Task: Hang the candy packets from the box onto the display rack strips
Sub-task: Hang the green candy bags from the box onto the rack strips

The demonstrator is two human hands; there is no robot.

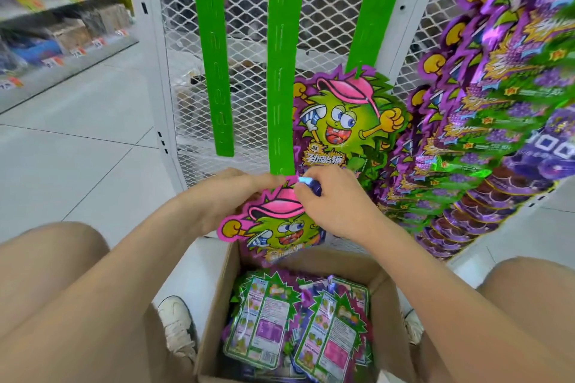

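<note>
Three green display strips hang on a white mesh rack: a left strip (214,53), a middle strip (281,71) and a right strip (373,9). One candy packet (342,121) with a green cartoon face hangs at the bottom of the right strip. A second candy packet (273,227) sits between both hands, its top touching the lower end of the middle strip. My left hand (227,196) grips its left edge. My right hand (336,205) pinches its top. An open cardboard box (217,305) below holds several more packets (295,320).
Several filled strips of purple packets (485,121) fan out at the right. White rack posts (155,71) frame the mesh. Store shelves (62,25) stand at the far left across a tiled floor. My knees and a white shoe (177,326) flank the box.
</note>
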